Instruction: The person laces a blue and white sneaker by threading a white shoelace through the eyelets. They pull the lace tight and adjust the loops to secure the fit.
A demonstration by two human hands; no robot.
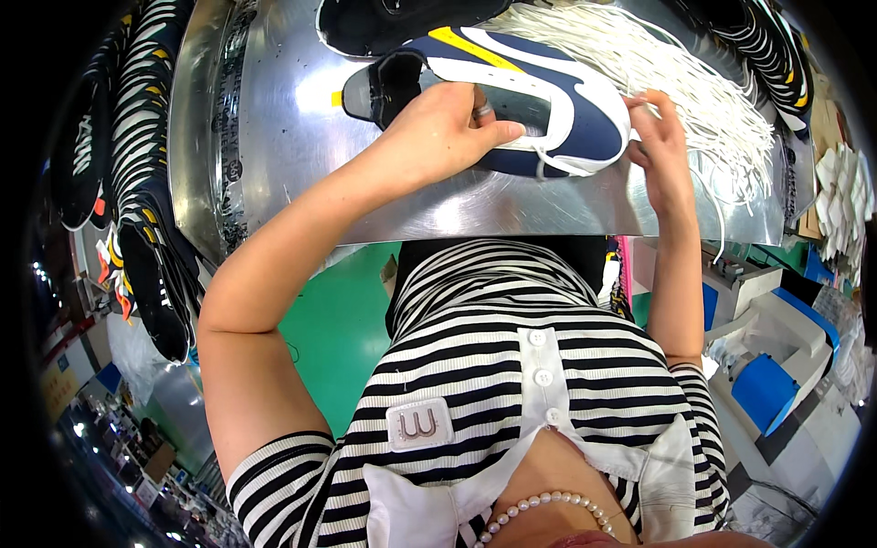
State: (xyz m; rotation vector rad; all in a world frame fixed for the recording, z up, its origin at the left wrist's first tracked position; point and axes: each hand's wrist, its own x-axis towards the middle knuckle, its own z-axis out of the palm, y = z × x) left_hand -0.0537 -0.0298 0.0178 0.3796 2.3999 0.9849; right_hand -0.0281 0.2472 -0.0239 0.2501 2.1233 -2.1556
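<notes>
A navy, white and yellow shoe upper [598, 119] lies over the metal table, its toe pointing right. My left hand [445, 132] grips it, fingers inside the opening and thumb on the white rim near the front. By that thumb a white shoelace [541, 157] comes out of the rim and hangs over the near side. At the toe is my right hand [660, 137], its fingers curled and the tips drawn together; what they pinch, if anything, is too small to make out. Just beyond it spreads a big bundle of white shoelaces [703, 110].
A black shoe piece [393, 23] lies at the table's far edge. Long stacks of shoe uppers [142, 146] stand along the left, with more uppers [776, 64] at the far right. The metal table [283, 173] ends just before my body. Blue-and-white equipment [767, 365] stands lower right.
</notes>
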